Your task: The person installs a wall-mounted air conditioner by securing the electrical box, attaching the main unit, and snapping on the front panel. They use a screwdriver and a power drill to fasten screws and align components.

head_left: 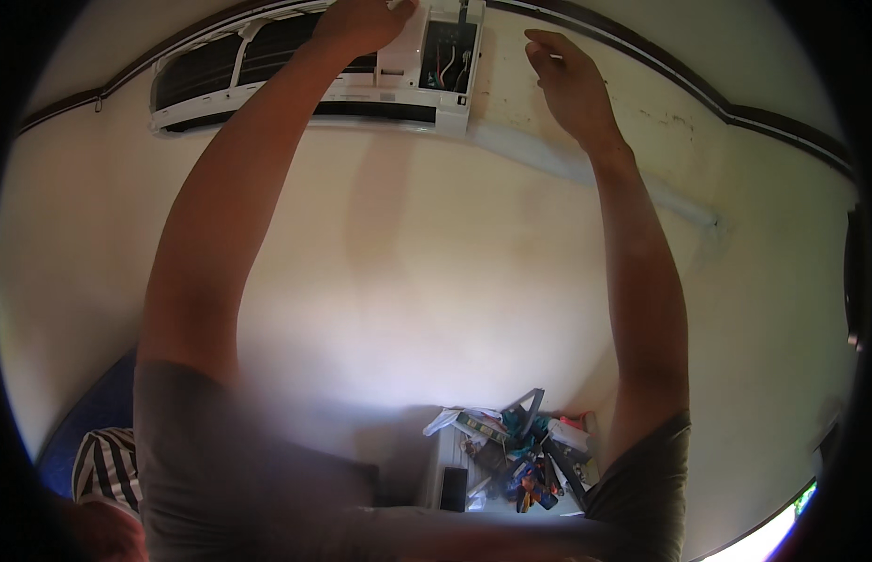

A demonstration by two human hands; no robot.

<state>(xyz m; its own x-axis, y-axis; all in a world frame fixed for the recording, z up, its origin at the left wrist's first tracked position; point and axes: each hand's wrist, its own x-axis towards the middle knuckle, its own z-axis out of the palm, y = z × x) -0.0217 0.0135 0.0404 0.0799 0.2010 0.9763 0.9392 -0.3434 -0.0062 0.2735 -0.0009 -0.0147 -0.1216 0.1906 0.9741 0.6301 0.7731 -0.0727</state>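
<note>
A white wall-mounted air conditioner (445, 117) spans the upper left, with dark mesh areas (197, 80) and an open wiring compartment (445, 56) at its right end. My left hand (361, 23) is raised against the unit's upper housing, left of the compartment, its fingers bent and partly cut off by the frame; what they hold cannot be made out. My right hand (567, 89) is raised beside the unit's right end, fingers loosely bent and apart, with nothing visible held. A pale covered pipe (595, 170) runs rightward along the wall below it.
Below, a white surface (440, 454) carries several jumbled tools and packets (530, 459) and a dark flat rectangle (453, 487). At lower left are a blue padded object (89, 403) and striped cloth (108, 464). Dark trim (726, 117) follows the wall's top; a dark object (853, 276) sits far right.
</note>
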